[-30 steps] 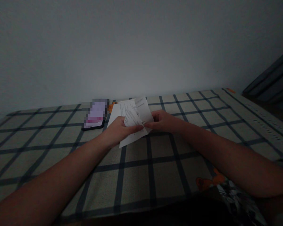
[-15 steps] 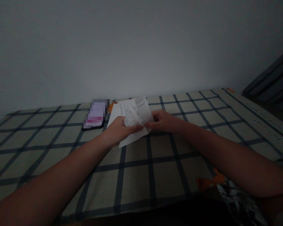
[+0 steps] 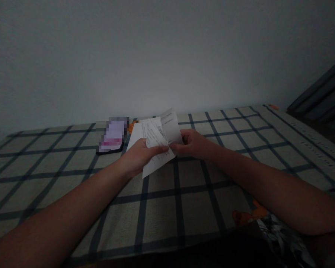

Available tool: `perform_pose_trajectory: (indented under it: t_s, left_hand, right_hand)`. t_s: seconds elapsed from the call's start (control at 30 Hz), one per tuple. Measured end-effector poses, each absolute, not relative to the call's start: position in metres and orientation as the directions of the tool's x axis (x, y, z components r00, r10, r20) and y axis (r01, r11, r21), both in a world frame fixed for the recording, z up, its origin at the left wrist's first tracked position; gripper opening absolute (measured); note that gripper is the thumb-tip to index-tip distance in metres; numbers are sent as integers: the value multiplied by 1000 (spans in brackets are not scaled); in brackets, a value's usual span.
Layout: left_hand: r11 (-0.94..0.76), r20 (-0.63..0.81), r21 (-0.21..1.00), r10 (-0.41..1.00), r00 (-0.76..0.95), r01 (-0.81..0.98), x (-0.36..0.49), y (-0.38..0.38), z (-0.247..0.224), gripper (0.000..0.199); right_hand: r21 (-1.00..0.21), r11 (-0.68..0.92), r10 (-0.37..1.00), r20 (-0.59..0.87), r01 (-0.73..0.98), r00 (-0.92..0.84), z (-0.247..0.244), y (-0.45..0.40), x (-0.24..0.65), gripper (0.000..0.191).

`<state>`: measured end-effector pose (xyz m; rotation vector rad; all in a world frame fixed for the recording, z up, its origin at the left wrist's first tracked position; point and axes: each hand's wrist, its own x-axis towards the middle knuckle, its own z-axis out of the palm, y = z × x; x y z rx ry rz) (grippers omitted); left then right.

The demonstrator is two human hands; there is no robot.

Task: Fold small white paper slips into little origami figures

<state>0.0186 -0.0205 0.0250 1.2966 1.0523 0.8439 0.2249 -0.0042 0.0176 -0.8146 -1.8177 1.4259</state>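
A white printed paper [image 3: 155, 138], folded at a slant, is held up between my two hands near the middle of the view. My left hand [image 3: 141, 155] pinches its left part, the thumb lying over the print. With thumb and fingers closed, my right hand [image 3: 188, 143] grips the paper's right side, its thumb tip close to the left one. The fingers behind the paper are hidden. Another white sheet [image 3: 134, 133] lies on the checked cloth, behind my left hand and partly covered.
A phone [image 3: 112, 136] with a blurred screen lies left of the paper on the checked cloth [image 3: 72, 193]. A pale wall rises behind. Dark striped fabric [image 3: 324, 93] hangs at the right edge. Orange printed figures [image 3: 249, 214] show near the front right.
The held paper has tilted slightly, its top corner higher and its bottom corner a little lower. Both hands have barely moved and keep their grip.
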Motion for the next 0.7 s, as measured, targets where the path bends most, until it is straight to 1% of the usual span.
perform_pose_trajectory:
  t_s: [0.1, 0.23, 0.33, 0.43, 0.53, 0.6, 0.7]
  left_hand:
    - [135, -128, 991, 934, 333, 2, 20, -22, 26, 59]
    - [172, -149, 985, 922, 357, -31, 19, -22, 24, 53]
    - [176, -152, 984, 915, 373, -30, 18, -23, 24, 51]
    - [177, -147, 983, 910, 389, -41, 18, -24, 24, 47]
    - [156, -142, 988, 911, 388, -5, 17, -24, 23, 39]
    - [124, -128, 992, 912, 390, 34, 16, -23, 23, 37]
    - [99, -125, 991, 909, 396, 85, 14, -21, 21, 35]
  right_hand:
    - [-968, 248, 811, 179, 50, -558, 18, -7, 222, 31]
    - [-957, 286, 825, 216, 56, -522, 18, -10, 219, 29]
    - [-971, 237, 814, 193, 10, -548, 18, -9, 221, 32]
    - [-992, 121, 782, 112, -27, -614, 21, -7, 224, 34]
    - [-999, 30, 757, 40, -26, -652, 24, -6, 228, 35]
    - [-1000, 18, 741, 27, -21, -671, 25, -6, 229, 34]
    - [-999, 46, 733, 30, 5, -680, 26, -5, 230, 31]
